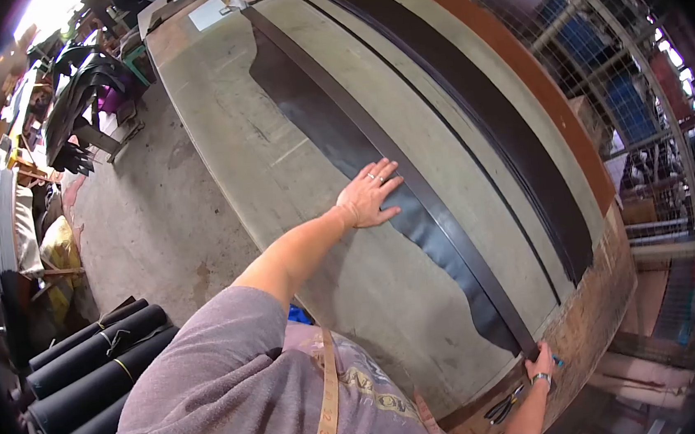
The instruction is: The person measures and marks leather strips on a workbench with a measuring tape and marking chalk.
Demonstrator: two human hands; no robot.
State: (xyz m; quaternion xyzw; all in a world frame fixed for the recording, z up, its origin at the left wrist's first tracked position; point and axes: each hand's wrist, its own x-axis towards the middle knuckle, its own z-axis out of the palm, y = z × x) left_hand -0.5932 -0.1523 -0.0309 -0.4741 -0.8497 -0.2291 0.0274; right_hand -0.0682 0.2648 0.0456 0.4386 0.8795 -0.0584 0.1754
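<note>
One yellow sack (58, 242), contents hidden, sits far left. On the surface (262, 183), the left hand (368, 196) spreads unclenched fingers over dark leather (314, 119), tips at a straightedge (447, 226); uneven pressure could make either slip. The right hand (540, 364) curls at its near end, grip unclear.

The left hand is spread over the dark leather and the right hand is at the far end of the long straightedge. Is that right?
Not quite. In the head view, the right hand is at the near end of the long straightedge, not the far end. The left hand is spread over the dark leather, as you said.
</note>
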